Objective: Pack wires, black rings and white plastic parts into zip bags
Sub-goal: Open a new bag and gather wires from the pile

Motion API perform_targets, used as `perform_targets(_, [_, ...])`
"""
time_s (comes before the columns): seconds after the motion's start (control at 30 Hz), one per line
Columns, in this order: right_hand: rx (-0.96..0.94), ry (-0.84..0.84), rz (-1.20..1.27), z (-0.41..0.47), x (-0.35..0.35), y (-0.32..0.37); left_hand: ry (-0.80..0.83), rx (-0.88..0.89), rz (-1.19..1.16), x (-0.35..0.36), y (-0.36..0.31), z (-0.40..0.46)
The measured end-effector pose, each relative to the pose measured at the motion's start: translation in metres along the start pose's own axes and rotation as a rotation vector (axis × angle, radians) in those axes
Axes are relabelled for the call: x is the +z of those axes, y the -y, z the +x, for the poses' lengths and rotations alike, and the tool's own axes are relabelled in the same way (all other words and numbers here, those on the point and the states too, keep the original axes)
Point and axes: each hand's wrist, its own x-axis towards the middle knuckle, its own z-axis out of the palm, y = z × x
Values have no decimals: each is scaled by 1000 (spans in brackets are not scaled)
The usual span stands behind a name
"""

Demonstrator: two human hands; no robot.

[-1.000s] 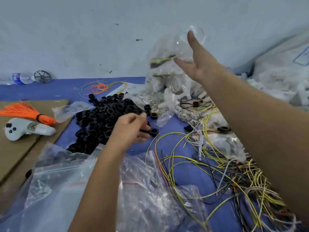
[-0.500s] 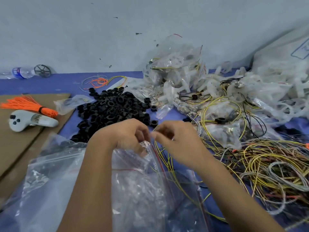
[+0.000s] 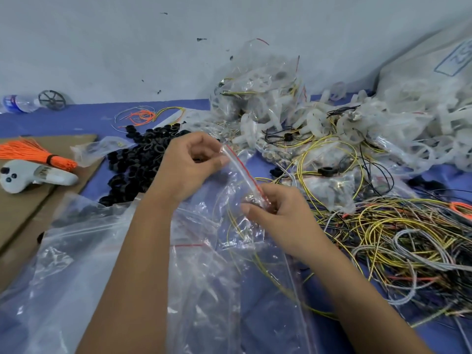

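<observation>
Two hands now apart: left hand, right hand pinching zip bag seal ends, stretched.

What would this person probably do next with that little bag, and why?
Probably pull the zip bag mouth open: the left hand and right hand pinch opposite ends of its red-lined top, and no parts show inside yet.
</observation>
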Motion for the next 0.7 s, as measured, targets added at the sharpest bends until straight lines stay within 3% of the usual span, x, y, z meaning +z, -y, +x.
perform_targets(0.1, [26, -243, 72, 3, -2, -3, -5, -76, 154, 5, 10, 3])
perform_targets(0.2, [81, -484, 366, 6, -9, 2, 53, -214, 348, 8, 20, 0])
perform_targets(0.4, [54, -672, 658, 12, -21, 2, -5, -169, 356, 2, 19, -5])
perform_targets(0.5, [63, -702, 862, 13, -26, 5, -185, -158, 35, -3, 16, -3])
perform_targets(0.6, [72, -715, 992, 13, -28, 7, -236, -167, -402, -7, 6, -3])
perform_targets(0.7, [78, -653, 867, 13, -28, 6, -339, -150, -592, -12, -2, 0])
